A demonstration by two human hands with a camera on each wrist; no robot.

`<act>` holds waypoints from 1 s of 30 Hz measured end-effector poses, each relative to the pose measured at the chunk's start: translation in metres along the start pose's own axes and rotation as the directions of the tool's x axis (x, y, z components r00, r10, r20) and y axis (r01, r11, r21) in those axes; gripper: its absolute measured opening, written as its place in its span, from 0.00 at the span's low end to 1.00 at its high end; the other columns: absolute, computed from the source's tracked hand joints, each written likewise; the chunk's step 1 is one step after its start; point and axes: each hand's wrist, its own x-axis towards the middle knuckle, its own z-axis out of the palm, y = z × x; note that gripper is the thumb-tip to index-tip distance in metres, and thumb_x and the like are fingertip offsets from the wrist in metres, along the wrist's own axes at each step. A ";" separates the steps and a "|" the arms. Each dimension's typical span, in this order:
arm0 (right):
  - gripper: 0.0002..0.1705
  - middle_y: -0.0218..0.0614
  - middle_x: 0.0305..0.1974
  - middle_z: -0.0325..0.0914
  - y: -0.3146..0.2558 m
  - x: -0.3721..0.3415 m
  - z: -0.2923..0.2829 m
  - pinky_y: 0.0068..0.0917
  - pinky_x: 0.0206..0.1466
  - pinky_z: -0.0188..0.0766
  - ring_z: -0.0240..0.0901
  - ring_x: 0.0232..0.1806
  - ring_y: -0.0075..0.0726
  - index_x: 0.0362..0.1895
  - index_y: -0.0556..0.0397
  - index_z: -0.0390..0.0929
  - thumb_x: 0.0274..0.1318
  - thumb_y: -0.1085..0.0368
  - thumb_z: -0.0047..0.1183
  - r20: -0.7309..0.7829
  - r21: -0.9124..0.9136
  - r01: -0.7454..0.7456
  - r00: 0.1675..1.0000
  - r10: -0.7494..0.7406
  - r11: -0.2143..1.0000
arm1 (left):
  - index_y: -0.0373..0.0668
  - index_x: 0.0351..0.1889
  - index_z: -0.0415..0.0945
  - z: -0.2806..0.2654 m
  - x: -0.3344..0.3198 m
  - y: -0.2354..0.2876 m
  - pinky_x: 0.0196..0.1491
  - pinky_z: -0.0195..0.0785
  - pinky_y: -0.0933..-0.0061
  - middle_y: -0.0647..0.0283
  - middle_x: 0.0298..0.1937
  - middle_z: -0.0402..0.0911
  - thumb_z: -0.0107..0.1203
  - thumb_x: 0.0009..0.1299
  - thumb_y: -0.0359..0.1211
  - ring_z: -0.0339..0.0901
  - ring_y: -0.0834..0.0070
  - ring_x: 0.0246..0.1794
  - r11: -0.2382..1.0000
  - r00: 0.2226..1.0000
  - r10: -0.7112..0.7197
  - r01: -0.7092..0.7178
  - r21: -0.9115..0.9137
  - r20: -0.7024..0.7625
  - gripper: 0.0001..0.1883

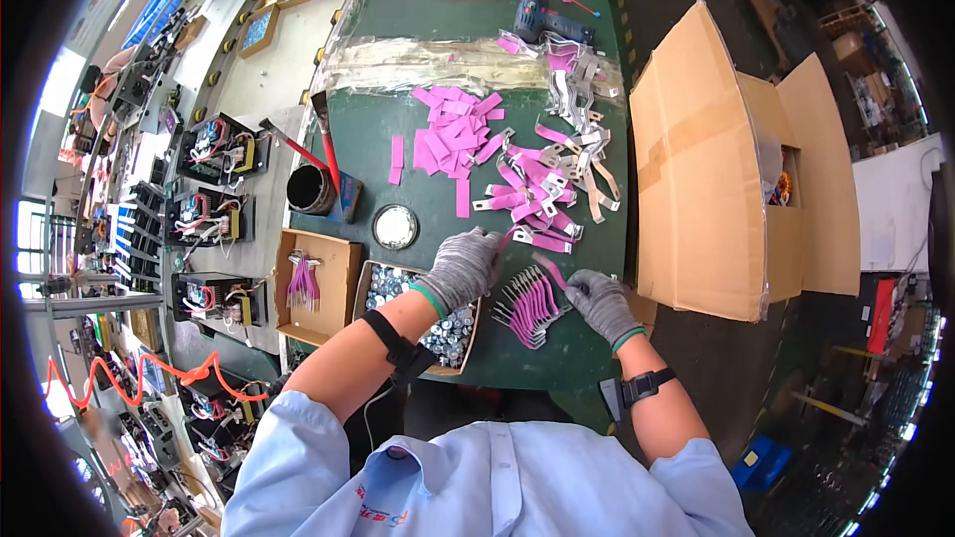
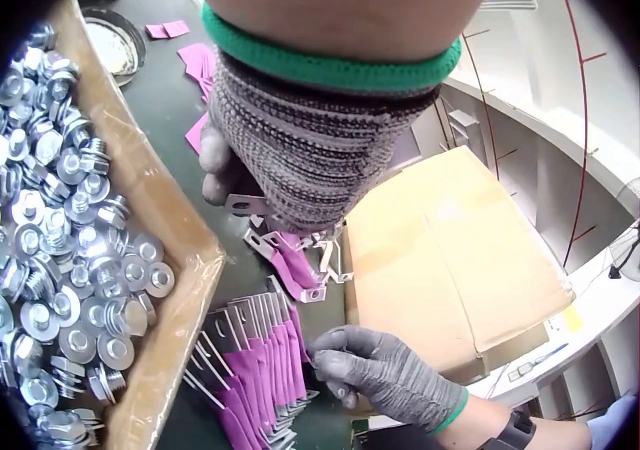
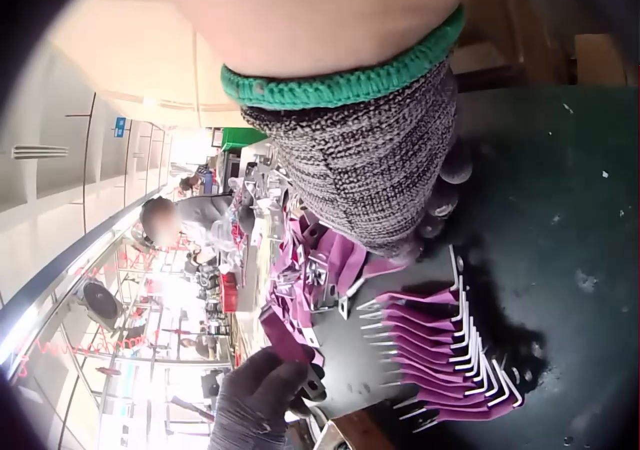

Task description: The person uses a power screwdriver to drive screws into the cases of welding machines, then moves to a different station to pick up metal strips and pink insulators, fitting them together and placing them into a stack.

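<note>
In the head view my gloved left hand (image 1: 463, 264) pinches a metal strip with a pink sleeve; the right wrist view shows this strip (image 3: 285, 337) upright above the fingers. My gloved right hand (image 1: 600, 303) is at the near right of the table, its fingertips pinching the end of another pink-sleeved metal strip (image 1: 547, 268). Between the hands, close to the right fingertips, a neat row of pink-sleeved strips (image 1: 532, 308) stands side by side, bare bent metal ends showing. Beyond them lies a loose pile of sleeved strips (image 1: 537, 184).
A box of bolts with washers (image 2: 70, 240) sits under my left forearm. Left of it is a cardboard tray (image 1: 323, 313) holding a few strips. Farther off lie loose pink sleeves (image 1: 453, 134), a round tin (image 1: 396, 227) and a power drill (image 1: 547, 20). A large carton (image 1: 696, 179) stands right.
</note>
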 end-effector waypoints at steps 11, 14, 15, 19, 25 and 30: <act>0.10 0.47 0.47 0.80 -0.021 0.000 -0.006 0.46 0.54 0.77 0.81 0.48 0.55 0.46 0.41 0.86 0.62 0.59 0.59 0.021 -0.360 0.127 0.992 -0.128 0.924 | 0.46 0.47 0.81 -0.006 0.002 0.024 0.49 0.75 0.51 0.50 0.41 0.81 0.59 0.68 0.39 0.82 0.51 0.44 0.980 0.985 0.166 -0.170 0.099 0.050 0.13; 0.10 0.46 0.47 0.80 -0.011 0.003 -0.004 0.46 0.52 0.78 0.81 0.47 0.54 0.45 0.40 0.86 0.61 0.59 0.58 0.124 -0.334 0.224 0.973 -0.193 0.915 | 0.49 0.51 0.83 -0.011 0.006 0.031 0.48 0.76 0.51 0.49 0.41 0.82 0.59 0.66 0.38 0.82 0.51 0.44 0.971 0.985 0.156 -0.168 0.168 0.078 0.16; 0.11 0.46 0.46 0.79 -0.011 0.002 -0.009 0.46 0.52 0.79 0.81 0.47 0.54 0.46 0.43 0.85 0.60 0.62 0.59 -0.017 -0.291 0.164 0.984 -0.176 0.942 | 0.48 0.50 0.84 -0.012 0.010 0.037 0.49 0.76 0.52 0.49 0.41 0.82 0.59 0.66 0.38 0.82 0.51 0.44 0.945 0.973 0.218 -0.231 0.233 0.080 0.15; 0.22 0.46 0.48 0.77 -0.044 -0.019 -0.045 0.44 0.53 0.80 0.79 0.49 0.54 0.53 0.48 0.83 0.51 0.73 0.61 -0.283 0.042 0.202 0.942 -0.182 0.978 | 0.44 0.47 0.85 -0.005 0.041 0.073 0.51 0.76 0.54 0.49 0.40 0.84 0.58 0.67 0.40 0.83 0.51 0.45 0.921 0.931 0.216 -0.294 0.254 0.294 0.15; 0.26 0.42 0.52 0.78 -0.047 -0.040 -0.061 0.49 0.59 0.73 0.74 0.54 0.50 0.52 0.46 0.83 0.42 0.66 0.64 -0.182 -0.384 0.417 0.841 -0.510 0.824 | 0.40 0.47 0.82 0.013 0.065 0.058 0.48 0.75 0.52 0.48 0.34 0.82 0.63 0.67 0.41 0.83 0.49 0.42 0.918 0.783 0.357 -0.194 -0.345 0.509 0.17; 0.21 0.37 0.48 0.81 -0.047 -0.049 -0.047 0.47 0.59 0.71 0.75 0.53 0.48 0.47 0.45 0.85 0.45 0.61 0.66 -0.116 -0.352 0.386 0.886 -0.449 0.853 | 0.42 0.36 0.83 0.022 0.077 0.040 0.29 0.71 0.68 0.63 0.28 0.78 0.55 0.71 0.40 0.79 0.73 0.29 0.826 0.682 0.406 0.012 -0.564 0.609 0.12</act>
